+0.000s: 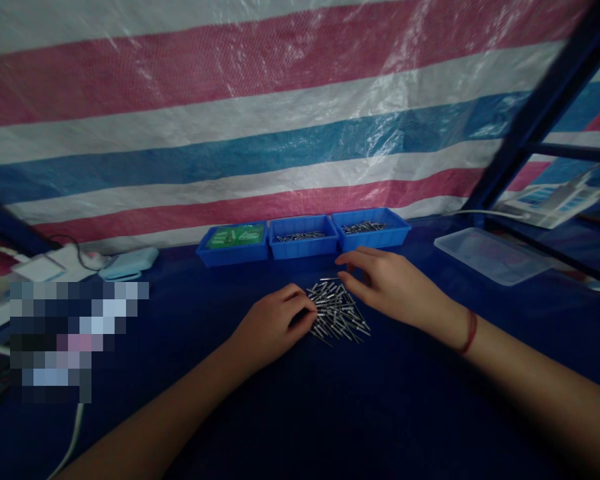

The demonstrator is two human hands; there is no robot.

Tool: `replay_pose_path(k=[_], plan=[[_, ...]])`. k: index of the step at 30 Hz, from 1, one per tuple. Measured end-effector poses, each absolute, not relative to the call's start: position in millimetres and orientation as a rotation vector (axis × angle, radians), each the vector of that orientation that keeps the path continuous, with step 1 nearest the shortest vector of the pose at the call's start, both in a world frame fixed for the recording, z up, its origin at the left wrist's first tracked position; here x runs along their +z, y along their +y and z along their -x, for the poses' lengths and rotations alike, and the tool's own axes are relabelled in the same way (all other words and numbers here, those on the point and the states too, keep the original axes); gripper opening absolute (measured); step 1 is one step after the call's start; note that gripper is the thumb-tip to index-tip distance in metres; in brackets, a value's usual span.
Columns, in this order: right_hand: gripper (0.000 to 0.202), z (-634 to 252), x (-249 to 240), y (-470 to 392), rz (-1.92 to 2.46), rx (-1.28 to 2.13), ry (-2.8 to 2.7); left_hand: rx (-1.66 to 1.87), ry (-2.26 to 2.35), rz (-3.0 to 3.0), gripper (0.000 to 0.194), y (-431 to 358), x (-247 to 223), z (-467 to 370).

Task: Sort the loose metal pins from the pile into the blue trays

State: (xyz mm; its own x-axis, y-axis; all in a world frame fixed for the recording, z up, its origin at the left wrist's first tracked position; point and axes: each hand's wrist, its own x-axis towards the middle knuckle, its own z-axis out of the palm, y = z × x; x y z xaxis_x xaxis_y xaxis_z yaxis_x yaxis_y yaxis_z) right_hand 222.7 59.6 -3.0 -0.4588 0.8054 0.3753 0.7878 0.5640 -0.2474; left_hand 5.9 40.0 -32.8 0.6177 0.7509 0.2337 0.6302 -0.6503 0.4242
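A loose pile of slim silver metal pins (337, 313), shaped like blind rivets, lies on the dark blue table in front of me. At its left edge is my left hand (280, 320), thumb and forefinger pinched together; whatever is between the fingertips is too small to make out. My right hand (393, 283) hovers at the pile's upper right edge. Its thumb and fingers are curved and apart, with nothing visible between them. Just behind the pile stand a blue bin of pins (305, 250) and, to its right, another blue bin with pins (380, 239).
A third blue bin (235, 255) at the left holds green packets (236, 235). On the right lies a clear plastic lid (490, 257), near a dark metal frame post (525, 140). Chargers, cables and a light blue case (130, 263) crowd the left. A striped sheet (280, 120) hangs behind.
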Motion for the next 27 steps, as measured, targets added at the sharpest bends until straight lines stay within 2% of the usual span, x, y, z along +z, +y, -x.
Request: replay_pose_path(k=[6,11,16,27], plan=[[0.026,-221,-4,58,1.196,0.128,-2.339,0.707,1.191,-2.466,0.018,38,-30,-5],[0.023,-215,-5,55,1.007,0.476,-2.302,0.950,1.346,-2.117,0.017,35,-23,-6],[0.011,-200,-5,42,0.938,0.775,-2.065,0.978,1.286,-1.694,0.020,28,-19,-12],[0.011,-193,-3,35,0.869,0.815,-1.871,0.941,1.183,-1.551,0.022,25,-19,-14]])
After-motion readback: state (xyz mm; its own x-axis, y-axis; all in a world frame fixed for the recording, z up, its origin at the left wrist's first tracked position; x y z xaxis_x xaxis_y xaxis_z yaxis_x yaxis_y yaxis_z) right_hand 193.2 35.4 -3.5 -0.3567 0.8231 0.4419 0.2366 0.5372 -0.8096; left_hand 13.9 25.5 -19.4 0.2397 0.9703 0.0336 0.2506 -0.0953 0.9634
